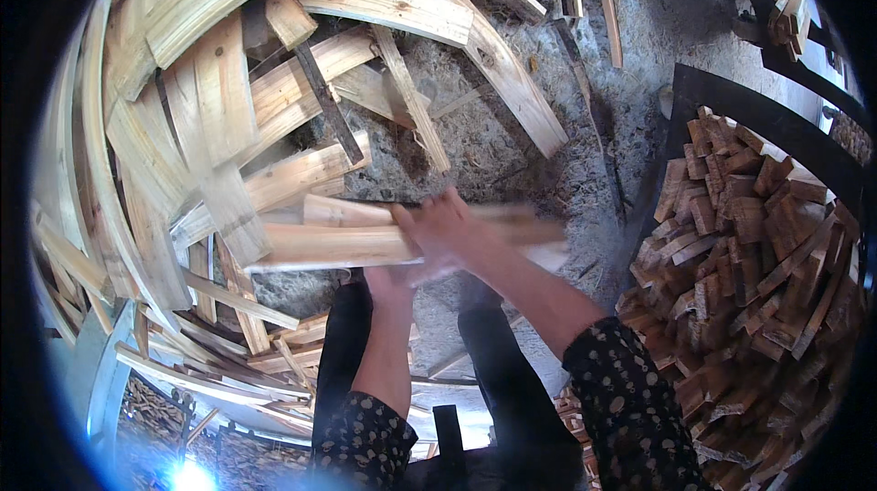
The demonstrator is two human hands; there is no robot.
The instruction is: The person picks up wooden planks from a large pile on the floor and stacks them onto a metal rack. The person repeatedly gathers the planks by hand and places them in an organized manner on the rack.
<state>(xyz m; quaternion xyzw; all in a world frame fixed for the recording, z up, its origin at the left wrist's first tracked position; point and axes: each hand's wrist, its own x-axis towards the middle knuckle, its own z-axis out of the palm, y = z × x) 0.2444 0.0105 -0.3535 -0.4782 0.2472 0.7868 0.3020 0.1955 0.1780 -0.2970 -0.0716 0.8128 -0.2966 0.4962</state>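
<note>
Long, pale, flat-sided wooden boards point(338, 245) held crosswise near strewn pale timber point(224, 89); right hand point(443, 231) grasping from above (fingers blurred); left hand point(390, 282) at lower edge, cannot tell finger state; probably stiff, moderately heavy, splintery, best gripped mid-length

wood workshop, stacked blocks point(749, 253), scattered boards point(384, 3)

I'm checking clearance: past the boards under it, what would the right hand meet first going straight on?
Past the boards, the right hand would probably meet the end of a pale plank to its upper left, where a thin dark strip lies. Depth is unclear, so it might pass above both.
</note>
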